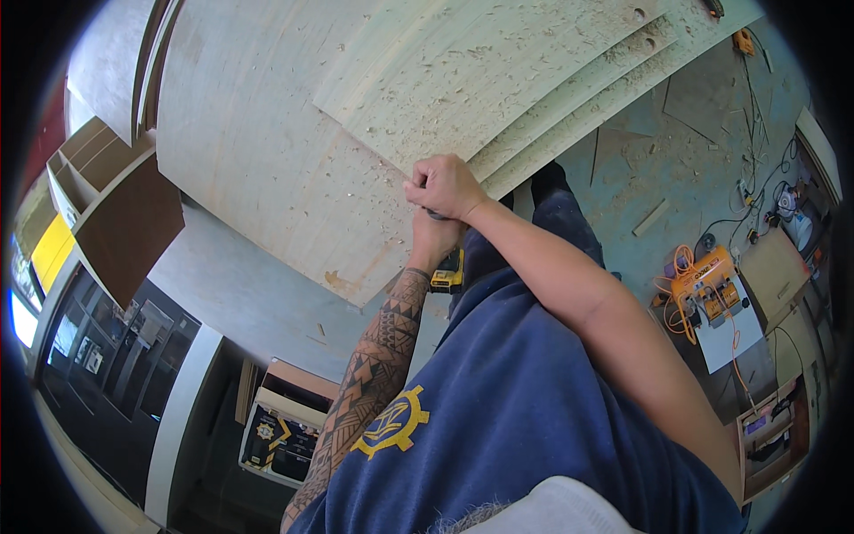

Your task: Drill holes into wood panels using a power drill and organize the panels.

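Observation:
My right hand [447, 185] is closed in a fist at the near edge of a stack of pale wooden panels [391, 89]. My left hand [434, 238] is just below it, partly covered by it, its fingers mostly hidden. Beside my left wrist shows the yellow-and-black base of a cordless power tool [447, 272], which the left hand appears to grip. The tool's body and tip are hidden by the hands. A small dark part shows between both hands; what the right fist holds cannot be made out. Wood shavings lie over the panels.
An orange machine [707, 283] with an orange hose stands on the floor at right, near cables and a grey power tool [786, 203]. A brown panel [129, 222] leans at left. A box [280, 436] sits lower left. Offcuts and shavings litter the floor at right.

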